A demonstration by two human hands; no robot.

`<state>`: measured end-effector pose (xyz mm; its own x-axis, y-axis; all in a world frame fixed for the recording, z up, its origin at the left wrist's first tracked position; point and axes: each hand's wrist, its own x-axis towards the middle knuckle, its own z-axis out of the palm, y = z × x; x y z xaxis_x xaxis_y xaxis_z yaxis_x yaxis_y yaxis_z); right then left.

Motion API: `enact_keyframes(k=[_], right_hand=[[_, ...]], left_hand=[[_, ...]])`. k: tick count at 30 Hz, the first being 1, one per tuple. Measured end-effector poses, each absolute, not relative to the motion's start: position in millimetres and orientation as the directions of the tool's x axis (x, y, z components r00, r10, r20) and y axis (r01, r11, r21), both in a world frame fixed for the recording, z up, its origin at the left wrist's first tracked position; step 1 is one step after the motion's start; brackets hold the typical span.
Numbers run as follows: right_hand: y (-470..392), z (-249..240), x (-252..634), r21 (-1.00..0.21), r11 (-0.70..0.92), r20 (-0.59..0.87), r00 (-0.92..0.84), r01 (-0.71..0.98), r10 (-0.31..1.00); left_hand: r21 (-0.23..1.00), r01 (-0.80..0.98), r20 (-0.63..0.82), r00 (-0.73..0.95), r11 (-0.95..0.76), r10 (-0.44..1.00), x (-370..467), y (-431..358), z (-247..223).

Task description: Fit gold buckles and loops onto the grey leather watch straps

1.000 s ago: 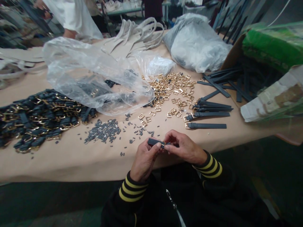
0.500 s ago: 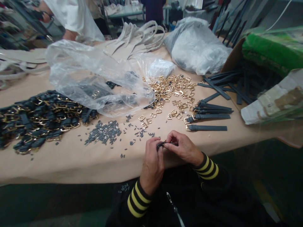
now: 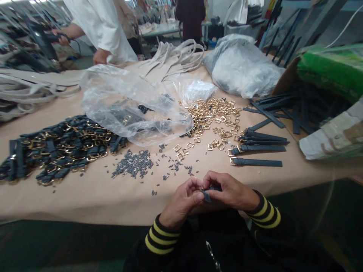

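Head view: dark strap (image 3: pixel 207 196) sits pinched between left grip (image 3: pixel 183 200) and right grip (image 3: pixel 231 190).

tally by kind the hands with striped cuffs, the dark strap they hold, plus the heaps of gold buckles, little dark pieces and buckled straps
Left hand and right hand: 2
Dark strap: 1
Gold buckle heap: 1
Little dark piece heap: 1
Buckled strap heap: 1
Total: 6

Brown-covered worktable (image 3: pixel 85 204) near, running left to right. Dark greenish floor (image 3: pixel 70 245) near left, dim. Pale-topped table (image 3: pixel 167 31) far centre, pale wall (image 3: pixel 217 7) behind. Far side brighter.
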<state>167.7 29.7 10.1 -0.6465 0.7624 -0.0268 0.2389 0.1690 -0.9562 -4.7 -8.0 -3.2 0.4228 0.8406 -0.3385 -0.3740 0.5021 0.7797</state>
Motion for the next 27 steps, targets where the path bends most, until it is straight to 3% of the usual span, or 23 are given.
enact_keyframes(k=[6,12,22,27], right_hand=[[31.6,11.2,163.1,-0.92,0.223,-0.03,-0.623,0.323,0.781],[41.1,13.2,167.2,-0.918,0.169,-0.112,-0.64,0.36,0.76],[52.2,7.3,169.4,-0.952,-0.198,-0.307,-0.716,0.234,0.627],[57.9,4.2,164.6,-0.933,0.019,-0.247,-0.681,0.358,0.689]], left_hand=[[0.725,-0.392,-0.41,0.414,0.566,0.813,-8.8,-7.0,-2.6],[0.775,-0.393,-0.415,0.274,0.495,0.867,-10.2,-3.9,2.5],[0.868,-0.301,-0.354,0.184,0.395,0.917,-12.7,0.1,-9.7],[0.873,-0.306,-0.337,0.183,0.379,0.924,-16.4,3.7,-11.1]])
